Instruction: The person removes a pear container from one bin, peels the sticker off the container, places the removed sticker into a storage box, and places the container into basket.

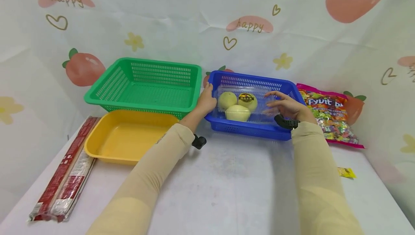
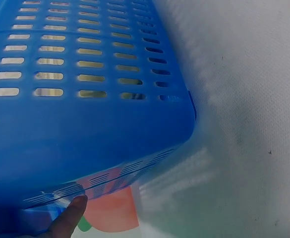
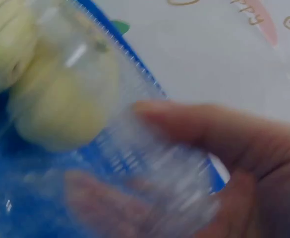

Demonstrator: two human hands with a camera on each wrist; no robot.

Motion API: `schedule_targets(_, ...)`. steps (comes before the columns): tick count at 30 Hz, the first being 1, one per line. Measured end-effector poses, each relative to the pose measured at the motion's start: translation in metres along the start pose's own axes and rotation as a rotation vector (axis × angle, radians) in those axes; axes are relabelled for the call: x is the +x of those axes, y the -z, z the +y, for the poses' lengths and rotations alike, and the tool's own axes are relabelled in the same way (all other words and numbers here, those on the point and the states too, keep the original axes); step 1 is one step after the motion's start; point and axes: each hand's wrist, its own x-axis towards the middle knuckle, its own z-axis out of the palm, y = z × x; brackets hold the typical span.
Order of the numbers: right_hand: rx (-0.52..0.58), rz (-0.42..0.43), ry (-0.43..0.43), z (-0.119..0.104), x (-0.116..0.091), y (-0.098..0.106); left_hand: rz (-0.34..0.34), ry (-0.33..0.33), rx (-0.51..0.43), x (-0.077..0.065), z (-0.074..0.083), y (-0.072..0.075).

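Observation:
A clear plastic box point(image 1: 264, 116) with three pale yellow round fruits point(image 1: 237, 113) in it lies tilted in the blue basket point(image 1: 246, 130). One fruit bears a black and gold label. My right hand point(image 1: 285, 105) grips the box at its right end, thumb and fingers on either side of the plastic; the right wrist view is blurred there. At the basket's left end, my left hand point(image 1: 206, 100) holds the rim. The left wrist view shows one finger point(image 2: 71, 215) along the outside of the basket's wall, the rest of that hand mostly hidden.
A green basket point(image 1: 159, 110) stands at the back left, a yellow tray point(image 1: 113, 160) in front of it. Long red and white packets point(image 1: 66, 173) lie at the far left. A candy bag point(image 1: 330, 116) leans behind the right arm, and a small yellow packet point(image 1: 346, 172) lies nearer.

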Motion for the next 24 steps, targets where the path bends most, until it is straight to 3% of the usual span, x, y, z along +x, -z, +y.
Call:
schedule_targets(7,0.071,0.049,0.002,-0.01,-0.006,0.001,-0.01,0.003,-0.027,0.0,0.003,0.001)
schedule_targets(24,0.171,0.082,0.065,-0.016,-0.014,0.008,0.006,-0.006,0.016,-0.001,0.0,0.001)
